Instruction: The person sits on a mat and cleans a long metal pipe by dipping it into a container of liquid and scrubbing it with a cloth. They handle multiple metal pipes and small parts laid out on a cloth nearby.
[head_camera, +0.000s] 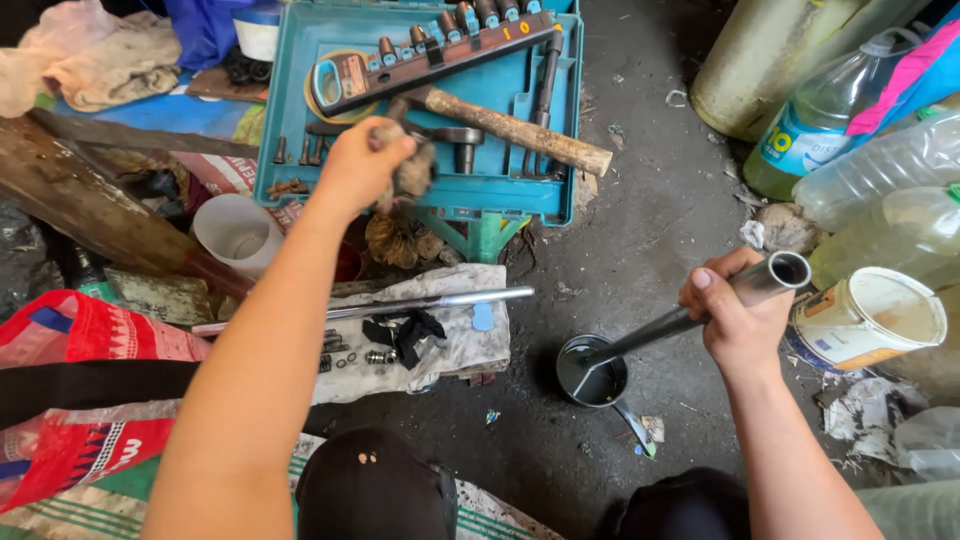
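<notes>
The right hand (738, 318) grips a steel tube (690, 318) tight, its lower end standing tilted in a small dark pan (590, 372) on the floor. Farther off, the left hand (362, 165) is closed around a grimy wad (412, 172) above the teal tool case (300, 110) — likely mid-cleaning; next, bringing wad to tube.

Two hands, two metal tubes (700, 310) (one lying on a rag), one hammer (500, 125), one teal tool case (300, 150), three clear plastic bottles (880, 165), one white cup (238, 235).
</notes>
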